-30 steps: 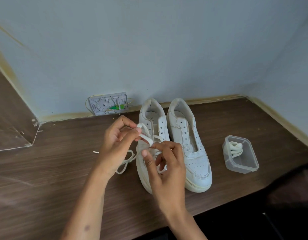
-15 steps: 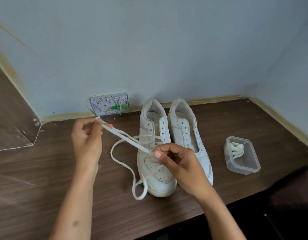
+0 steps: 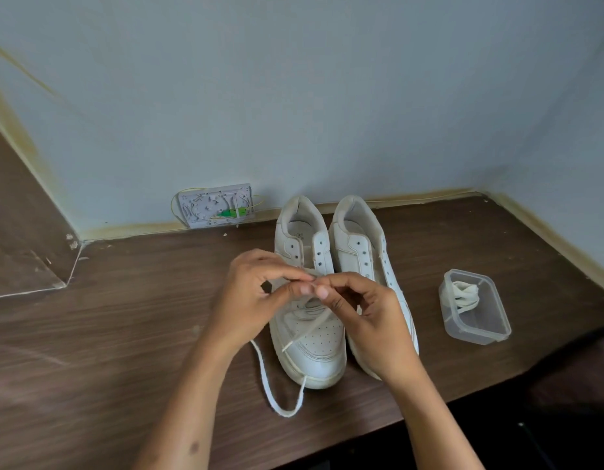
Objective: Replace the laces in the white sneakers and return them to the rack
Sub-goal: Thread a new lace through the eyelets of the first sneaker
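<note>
Two white sneakers stand side by side on the brown wooden table (image 3: pixel 124 334), toes toward me. My left hand (image 3: pixel 249 300) and my right hand (image 3: pixel 368 317) meet over the middle eyelets of the left sneaker (image 3: pixel 310 351), fingertips pinched together on a white lace (image 3: pixel 270 395). The lace runs down across the toe, and a loop of it lies on the table by the toe. The right sneaker (image 3: pixel 361 245) has bare eyelets; my right hand covers its front.
A clear plastic box (image 3: pixel 476 330) with a coiled white lace inside sits to the right of the sneakers. A small grey circuit-like panel (image 3: pixel 215 210) leans on the wall behind. Walls close in at the back and right; the table's front edge is near.
My left hand, which had pulled the lace out to the far left, has come back to the sneaker. Both hands now pinch the lace together over the eyelets, and the slack loop lies by the toe.
</note>
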Tool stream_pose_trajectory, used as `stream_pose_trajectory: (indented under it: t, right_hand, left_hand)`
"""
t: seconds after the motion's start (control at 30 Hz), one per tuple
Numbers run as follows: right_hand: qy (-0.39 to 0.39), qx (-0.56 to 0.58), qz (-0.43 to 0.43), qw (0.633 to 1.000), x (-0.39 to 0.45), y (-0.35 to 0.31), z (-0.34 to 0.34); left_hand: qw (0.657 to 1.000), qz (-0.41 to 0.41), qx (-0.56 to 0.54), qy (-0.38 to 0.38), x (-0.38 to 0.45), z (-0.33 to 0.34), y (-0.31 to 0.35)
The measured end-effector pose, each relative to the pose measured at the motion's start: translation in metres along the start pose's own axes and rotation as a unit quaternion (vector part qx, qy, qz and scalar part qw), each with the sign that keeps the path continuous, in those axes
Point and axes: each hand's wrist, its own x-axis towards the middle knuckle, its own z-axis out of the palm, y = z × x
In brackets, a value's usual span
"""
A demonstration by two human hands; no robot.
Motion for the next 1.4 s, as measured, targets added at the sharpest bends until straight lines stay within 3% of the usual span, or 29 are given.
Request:
stream_pose_trajectory:
  t: [0.17,0.23,0.43,0.6,0.7,0.83,0.97,1.17,1.4]
  right_hand:
    - [0.018,-0.025,0.022,0.999,0.003,0.000,-0.015]
    - [0.026,-0.038,0.026,0.999,0.004,0.002,-0.020]
    - [0.067,-0.132,-0.002,0.989,0.006,0.010,-0.022]
    - [0.102,-0.145,-0.045,0.983,0.007,0.004,-0.008]
    - [0.132,-0.116,-0.066,0.982,0.009,-0.003,0.001]
    - [0.173,-0.090,-0.058,0.979,0.013,-0.005,0.006]
    - [0.218,-0.144,-0.046,0.964,0.019,0.007,0.008]
    - [0.191,-0.256,-0.063,0.946,0.027,0.022,0.021]
    - [0.194,-0.341,-0.065,0.917,0.030,0.021,0.027]
  left_hand:
    - [0.986,-0.018,0.038,0.159,0.000,-0.023,-0.014]
    - [0.981,-0.040,0.057,0.181,-0.003,-0.029,-0.022]
    - [0.970,-0.020,0.176,0.165,-0.003,-0.028,-0.034]
    - [0.986,0.082,0.121,0.080,0.004,0.004,-0.012]
    - [0.979,0.117,0.137,0.096,0.005,0.027,-0.010]
    - [0.979,0.076,0.111,0.156,0.007,0.036,-0.010]
    - [0.964,0.034,0.175,0.196,0.006,0.043,-0.014]
    - [0.933,0.022,0.296,0.204,0.003,0.053,-0.020]
    - [0.932,0.024,0.307,0.191,0.004,0.050,-0.018]
